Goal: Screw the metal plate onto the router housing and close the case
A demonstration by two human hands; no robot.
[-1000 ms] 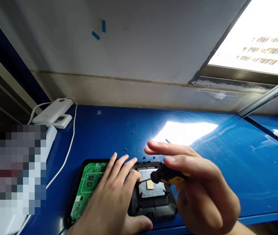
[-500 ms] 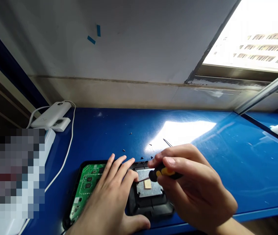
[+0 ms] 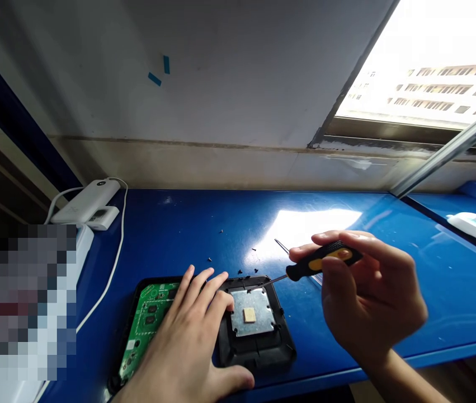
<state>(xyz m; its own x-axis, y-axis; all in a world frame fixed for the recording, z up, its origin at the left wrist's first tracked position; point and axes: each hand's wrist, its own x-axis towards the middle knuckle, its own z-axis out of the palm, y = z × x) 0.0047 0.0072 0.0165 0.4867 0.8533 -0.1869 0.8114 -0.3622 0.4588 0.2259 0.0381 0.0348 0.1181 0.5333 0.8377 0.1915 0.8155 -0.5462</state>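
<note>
- Your right hand (image 3: pixel 374 296) gripped a screwdriver (image 3: pixel 313 263), its tip near the metal plate's (image 3: pixel 263 324) far edge.
- Your left hand (image 3: pixel 189 333) lay spread over the circuit board (image 3: pixel 142 319) and black casing (image 3: pixel 257 358).
- Screw work seemed under way, calling next for squarely seating the tip.
- Beside your left hand, the plate looked silvery, with a pale pad (image 3: pixel 249 315).

the blue worktop (image 3: pixel 170 224) lies open between the white cable (image 3: pixel 121 235) and the tweezers (image 3: pixel 282 245), save for scattered small screws (image 3: pixel 210 259), while the screwdriver (image 3: pixel 324 261) slants across the black casing's (image 3: pixel 258 355) far right corner.
</note>
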